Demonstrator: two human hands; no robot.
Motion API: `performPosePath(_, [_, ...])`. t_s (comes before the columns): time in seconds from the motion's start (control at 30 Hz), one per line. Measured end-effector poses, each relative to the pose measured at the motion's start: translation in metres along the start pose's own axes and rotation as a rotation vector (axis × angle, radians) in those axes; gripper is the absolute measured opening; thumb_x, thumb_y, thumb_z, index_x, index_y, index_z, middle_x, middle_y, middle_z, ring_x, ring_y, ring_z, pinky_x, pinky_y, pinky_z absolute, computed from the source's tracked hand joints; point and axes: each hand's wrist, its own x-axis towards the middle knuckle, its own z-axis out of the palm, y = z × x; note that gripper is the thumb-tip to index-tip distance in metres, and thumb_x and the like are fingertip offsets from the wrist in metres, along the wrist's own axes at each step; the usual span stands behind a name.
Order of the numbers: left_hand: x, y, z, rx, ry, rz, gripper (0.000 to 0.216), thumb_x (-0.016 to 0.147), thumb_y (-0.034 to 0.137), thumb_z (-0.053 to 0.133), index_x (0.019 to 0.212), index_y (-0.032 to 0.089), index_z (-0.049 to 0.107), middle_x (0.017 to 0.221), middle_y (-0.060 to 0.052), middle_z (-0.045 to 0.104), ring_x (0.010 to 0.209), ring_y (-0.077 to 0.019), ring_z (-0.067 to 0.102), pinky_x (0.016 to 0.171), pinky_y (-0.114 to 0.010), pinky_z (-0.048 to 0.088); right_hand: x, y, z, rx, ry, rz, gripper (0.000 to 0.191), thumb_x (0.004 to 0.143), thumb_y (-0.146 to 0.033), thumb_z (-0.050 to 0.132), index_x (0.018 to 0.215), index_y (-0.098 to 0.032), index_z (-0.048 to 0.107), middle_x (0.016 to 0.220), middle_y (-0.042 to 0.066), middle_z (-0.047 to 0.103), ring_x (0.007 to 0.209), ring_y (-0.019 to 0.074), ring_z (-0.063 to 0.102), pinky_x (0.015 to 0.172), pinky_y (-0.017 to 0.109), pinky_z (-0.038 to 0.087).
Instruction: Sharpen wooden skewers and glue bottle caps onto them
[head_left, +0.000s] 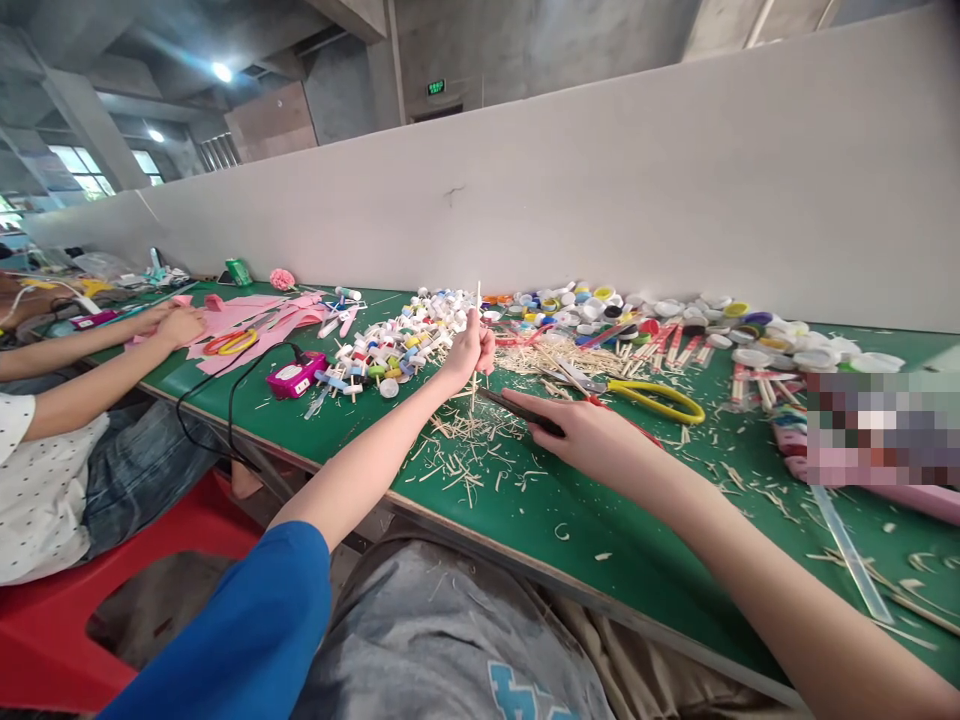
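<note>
My left hand [466,355] is closed round a thin pale wooden stick [479,294], held nearly upright above the green table. My right hand [577,428] grips a dark-handled knife [541,418], with the index finger stretched along its top. The knife's front end points at the lower part of the stick; whether they touch I cannot tell. Beneath both hands lie many wood shavings [469,460]. Just beyond my right hand is a pair of scissors with yellow handles [664,398], next to a heap of thin wooden sticks [551,357].
White and coloured bottle caps [592,300] line the partition [525,200]. Small cap-and-stick pieces [382,350] and a pink power socket [296,376] lie left. A clear ruler-like strip [851,555] is at right. A co-worker's hands [176,325] rest near pink sheets [251,312].
</note>
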Motion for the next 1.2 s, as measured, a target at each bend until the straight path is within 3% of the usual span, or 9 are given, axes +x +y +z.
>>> performPosePath(0.1, [-0.001, 0.001, 0.001, 0.000, -0.023, 0.006, 0.068, 0.090, 0.073, 0.014, 0.053, 0.022, 0.038, 0.037, 0.005, 0.030, 0.034, -0.0076, 0.031, 0.045, -0.024, 0.039, 0.003, 0.002, 0.010, -0.105, 0.007, -0.035, 0.056, 0.096, -0.025, 0.037, 0.151, -0.039, 0.037, 0.118, 0.004, 0.070, 0.083, 0.0192, 0.069, 0.053, 0.024, 0.040])
performPosePath(0.3, [-0.002, 0.000, 0.000, -0.013, -0.011, 0.040, 0.063, 0.091, 0.071, 0.023, 0.055, 0.022, 0.037, 0.038, 0.006, 0.028, 0.035, -0.0073, 0.032, 0.046, -0.025, 0.039, 0.003, 0.002, 0.010, -0.107, -0.011, -0.034, 0.057, 0.094, -0.024, 0.041, 0.149, -0.040, 0.040, 0.122, 0.002, 0.069, 0.087, 0.0193, 0.069, 0.056, 0.024, 0.044])
performPosePath(0.57, [0.000, -0.001, 0.002, -0.082, -0.038, 0.049, 0.057, 0.091, 0.069, 0.029, 0.058, 0.023, 0.035, 0.038, 0.006, 0.028, 0.036, -0.0081, 0.033, 0.047, -0.025, 0.041, -0.001, -0.005, -0.002, -0.114, -0.051, 0.021, 0.057, 0.089, -0.025, 0.046, 0.142, -0.044, 0.048, 0.095, -0.002, 0.075, 0.067, 0.0160, 0.064, 0.051, 0.023, 0.037])
performPosePath(0.97, [-0.003, 0.003, 0.001, -0.016, -0.039, 0.048, 0.063, 0.091, 0.071, 0.021, 0.054, 0.022, 0.038, 0.037, 0.005, 0.031, 0.037, -0.0075, 0.035, 0.051, -0.024, 0.045, -0.002, -0.006, -0.007, -0.019, 0.002, 0.059, 0.053, 0.086, -0.028, 0.049, 0.137, -0.038, 0.057, 0.063, -0.002, 0.066, 0.045, 0.0104, 0.049, 0.045, 0.022, 0.029])
performPosePath(1.2, [-0.005, 0.006, 0.005, 0.069, -0.019, 0.036, 0.066, 0.091, 0.072, 0.016, 0.054, 0.022, 0.039, 0.035, 0.004, 0.033, 0.036, -0.0080, 0.038, 0.050, -0.024, 0.045, 0.002, 0.004, 0.007, -0.104, 0.121, -0.028, 0.055, 0.092, -0.027, 0.041, 0.145, -0.043, 0.045, 0.094, 0.001, 0.072, 0.059, 0.0127, 0.057, 0.048, 0.022, 0.027])
